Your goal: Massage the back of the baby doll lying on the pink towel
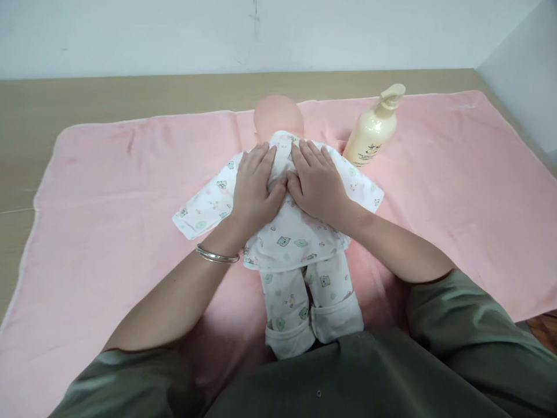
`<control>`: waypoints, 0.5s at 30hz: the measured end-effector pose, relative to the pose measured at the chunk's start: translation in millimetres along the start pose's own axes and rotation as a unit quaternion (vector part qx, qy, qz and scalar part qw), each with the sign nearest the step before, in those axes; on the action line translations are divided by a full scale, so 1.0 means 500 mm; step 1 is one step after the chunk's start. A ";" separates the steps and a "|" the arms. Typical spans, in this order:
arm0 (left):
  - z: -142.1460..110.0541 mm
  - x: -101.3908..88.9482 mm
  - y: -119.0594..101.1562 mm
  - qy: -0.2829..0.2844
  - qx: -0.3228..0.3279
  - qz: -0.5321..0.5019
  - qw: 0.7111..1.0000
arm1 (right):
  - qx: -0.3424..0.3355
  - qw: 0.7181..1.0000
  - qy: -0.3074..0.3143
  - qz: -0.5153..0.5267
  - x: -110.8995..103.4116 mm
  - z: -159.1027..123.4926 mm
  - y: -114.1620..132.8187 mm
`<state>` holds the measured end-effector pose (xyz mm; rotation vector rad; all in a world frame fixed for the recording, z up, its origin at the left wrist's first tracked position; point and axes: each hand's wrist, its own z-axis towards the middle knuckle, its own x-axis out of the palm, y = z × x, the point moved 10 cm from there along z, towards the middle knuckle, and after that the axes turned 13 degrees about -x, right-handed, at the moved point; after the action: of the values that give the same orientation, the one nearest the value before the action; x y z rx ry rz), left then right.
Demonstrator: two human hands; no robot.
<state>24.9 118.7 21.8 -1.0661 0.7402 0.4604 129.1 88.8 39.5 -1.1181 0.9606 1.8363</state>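
Observation:
A baby doll (278, 113) lies on a pink mat with its bald head away from me and no face showing. It is dressed in a white printed top (296, 241) and matching trousers (287, 296) with folded cuffs. Across the left side of the doll's upper back, my left hand (257, 186) rests flat, fingers pointing towards the head. My right hand (317, 183) lies flat on the right side in the same way. The two thumbs come close together over the middle of the top. Neither hand grasps anything.
The pink mat (122, 232) spreads over a wooden surface (165, 93) that meets a white wall (130, 35). A cream pump bottle (372, 130) stands on the mat to the right of the doll's head, near its sleeve.

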 end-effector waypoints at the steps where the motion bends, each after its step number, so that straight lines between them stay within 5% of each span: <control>1: 0.000 -0.001 0.001 -0.002 -0.001 0.001 1.000 | 0.000 1.000 0.000 0.000 0.000 0.000 0.000; 15: -0.001 -0.002 0.005 -0.009 0.009 0.004 1.000 | 0.001 1.000 0.000 -0.001 0.004 0.002 -0.001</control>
<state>22.3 119.2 20.5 -1.0422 0.7324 0.4694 128.6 90.4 38.2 -1.1179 0.9614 1.8325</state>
